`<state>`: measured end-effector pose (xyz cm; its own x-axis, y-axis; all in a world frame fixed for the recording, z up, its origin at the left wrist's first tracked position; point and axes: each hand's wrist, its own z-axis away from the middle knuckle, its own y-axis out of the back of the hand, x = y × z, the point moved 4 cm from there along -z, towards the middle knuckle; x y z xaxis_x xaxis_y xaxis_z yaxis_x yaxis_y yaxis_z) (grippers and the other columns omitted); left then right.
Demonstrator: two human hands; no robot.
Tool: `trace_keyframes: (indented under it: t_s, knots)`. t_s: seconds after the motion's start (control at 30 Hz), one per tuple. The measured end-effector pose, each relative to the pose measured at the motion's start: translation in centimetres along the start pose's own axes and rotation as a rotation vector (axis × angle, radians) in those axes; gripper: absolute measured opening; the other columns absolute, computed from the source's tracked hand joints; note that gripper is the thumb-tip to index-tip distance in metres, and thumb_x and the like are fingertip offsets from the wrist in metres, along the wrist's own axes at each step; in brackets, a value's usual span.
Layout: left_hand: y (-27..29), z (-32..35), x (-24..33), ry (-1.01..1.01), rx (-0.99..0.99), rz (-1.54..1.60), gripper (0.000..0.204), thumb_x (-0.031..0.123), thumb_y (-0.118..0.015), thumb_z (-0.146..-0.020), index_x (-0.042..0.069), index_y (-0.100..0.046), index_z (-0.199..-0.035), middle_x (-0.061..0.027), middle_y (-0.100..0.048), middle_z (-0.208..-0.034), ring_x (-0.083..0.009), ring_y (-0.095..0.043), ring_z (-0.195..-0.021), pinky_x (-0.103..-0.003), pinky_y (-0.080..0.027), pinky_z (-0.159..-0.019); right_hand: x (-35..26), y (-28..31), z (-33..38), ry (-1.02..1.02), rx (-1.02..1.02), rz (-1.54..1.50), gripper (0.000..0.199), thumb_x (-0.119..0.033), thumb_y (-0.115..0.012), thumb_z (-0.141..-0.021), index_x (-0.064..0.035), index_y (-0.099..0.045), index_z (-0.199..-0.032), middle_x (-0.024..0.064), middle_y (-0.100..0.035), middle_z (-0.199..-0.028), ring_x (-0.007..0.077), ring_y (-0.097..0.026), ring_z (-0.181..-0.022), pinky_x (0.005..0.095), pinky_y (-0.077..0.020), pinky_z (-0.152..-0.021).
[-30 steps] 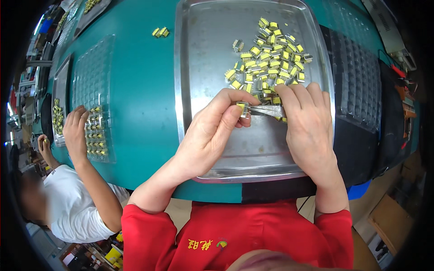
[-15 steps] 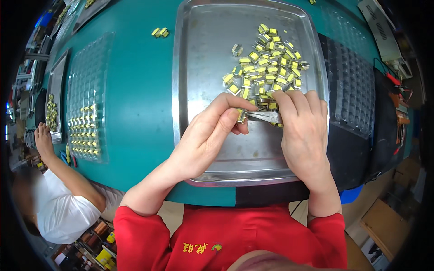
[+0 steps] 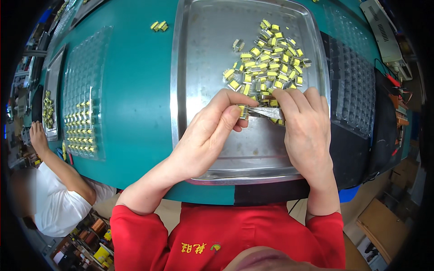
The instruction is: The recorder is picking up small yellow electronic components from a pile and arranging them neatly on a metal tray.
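Observation:
Between thumb and fingers, my left hand (image 3: 205,131) pinches a small transformer (image 3: 242,111) with yellow tape and metal pins. My right hand (image 3: 305,128) is closed round metal tweezers (image 3: 267,112), whose tips reach the transformer's edge. Both hands are over the near half of a steel tray (image 3: 226,165). Just beyond them, a loose heap of similar yellow-taped transformers (image 3: 273,67) lies in the tray, partly covered by my right fingers. One transformer (image 3: 238,44) lies a little apart at the heap's left.
Left on the green table (image 3: 135,90) lies a clear blister tray (image 3: 86,97) partly filled with yellow parts. Another blister tray (image 3: 350,90) is on the right. A few transformers (image 3: 159,26) sit beside the steel tray. A co-worker's hand (image 3: 40,137) is at far left near a small tray.
My hands hold nearly the same place, with the held transformer and tweezers turned slightly. At far left the co-worker's arm has shifted a little. The whole view has moved slightly.

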<state>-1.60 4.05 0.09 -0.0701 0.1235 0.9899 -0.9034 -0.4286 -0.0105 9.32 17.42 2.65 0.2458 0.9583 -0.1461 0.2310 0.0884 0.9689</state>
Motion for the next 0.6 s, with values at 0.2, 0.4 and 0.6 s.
trace_keyframes:
  t_s: [0.2, 0.4, 0.6]
  knots:
    - [0.12, -0.41, -0.35, -0.006, 0.045, 0.053, 0.034, 0.025, -0.041, -0.109, -0.001, -0.054, -0.127, -0.0048, -0.059, -0.098, -0.0095, -0.054, -0.093, -0.027, -0.045, -0.088, 0.59, 0.03, -0.33, -0.04, 0.032, 0.006, 0.032, 0.002, -0.056, -0.08, -0.0041, -0.065, -0.11, 0.0099, -0.063, -0.098, 0.0288, -0.054, -0.088, 0.0392, -0.0419, -0.08]
    - [0.32, -0.61, -0.32, -0.014, 0.002, 0.121, 0.033, 0.021, -0.047, -0.107, -0.002, -0.054, -0.13, -0.0066, -0.062, -0.107, -0.0096, -0.055, -0.095, -0.026, -0.046, -0.088, 0.54, 0.37, -0.08, -0.03, 0.028, -0.024, 0.036, 0.005, -0.056, -0.079, -0.0039, -0.065, -0.113, 0.0112, -0.063, -0.104, 0.03, -0.054, -0.092, 0.0392, -0.0414, -0.083]
    - [0.48, -0.49, -0.12, -0.025, 0.034, 0.052, 0.032, 0.022, -0.043, -0.108, 0.0, -0.058, -0.127, -0.0048, -0.063, -0.106, -0.0087, -0.055, -0.09, -0.026, -0.047, -0.087, 0.33, 0.56, -0.07, -0.035, 0.02, -0.019, 0.037, 0.005, -0.056, -0.079, -0.0033, -0.064, -0.113, 0.0113, -0.063, -0.104, 0.0299, -0.054, -0.092, 0.0392, -0.0414, -0.083]
